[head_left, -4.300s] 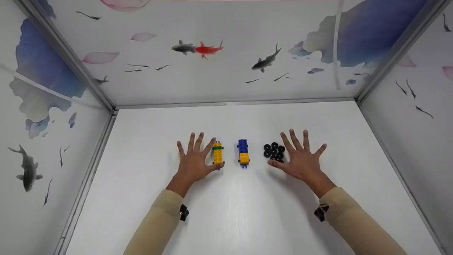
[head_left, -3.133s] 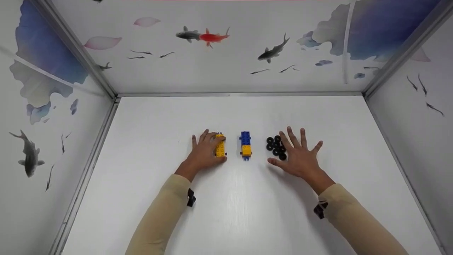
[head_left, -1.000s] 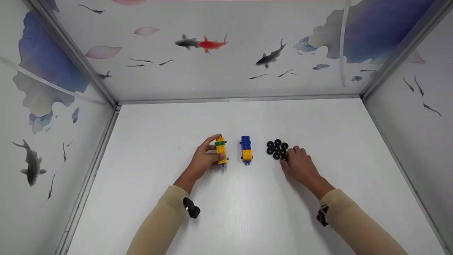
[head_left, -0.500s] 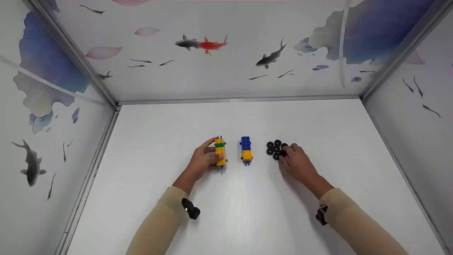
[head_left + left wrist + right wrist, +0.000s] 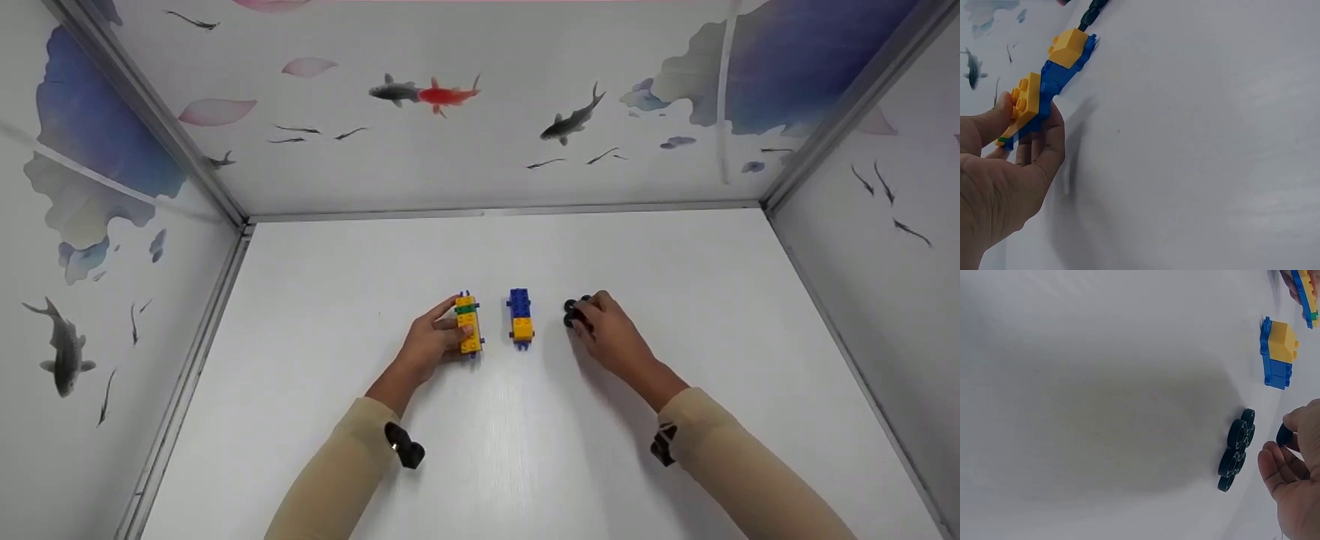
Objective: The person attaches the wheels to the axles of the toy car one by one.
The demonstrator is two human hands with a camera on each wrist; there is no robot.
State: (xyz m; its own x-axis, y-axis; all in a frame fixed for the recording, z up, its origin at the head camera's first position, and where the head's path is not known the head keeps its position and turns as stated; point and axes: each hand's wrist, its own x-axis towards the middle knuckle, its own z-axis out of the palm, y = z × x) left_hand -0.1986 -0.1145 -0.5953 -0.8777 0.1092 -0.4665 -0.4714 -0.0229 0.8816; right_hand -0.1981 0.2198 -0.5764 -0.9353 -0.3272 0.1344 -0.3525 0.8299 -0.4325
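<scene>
My left hand (image 5: 424, 346) grips a toy car body (image 5: 469, 346) of yellow bricks with one green strip on a blue base, thumb across the top. In the left wrist view, the fingers curl under that base. To its right on the table stands a second car body (image 5: 520, 306), blue with a sloped yellow brick. My right hand (image 5: 616, 339) pinches a small black wheel (image 5: 1284, 434) between thumb and fingers, as the right wrist view shows. Beside that hand lies a cluster of black wheels (image 5: 1235, 449), partly covered by the fingers in the head view.
The white tabletop (image 5: 510, 450) is bordered by panels (image 5: 495, 165) printed with fish and petals. Grey metal edging (image 5: 375, 215) runs along the back edge of the table. A small black device (image 5: 405, 445) sits at the left sleeve cuff.
The left hand went from spread beside the yellow car body to gripping it. The right hand went from spread to closing its fingers at the cluster, and now pinches a wheel, shifted left.
</scene>
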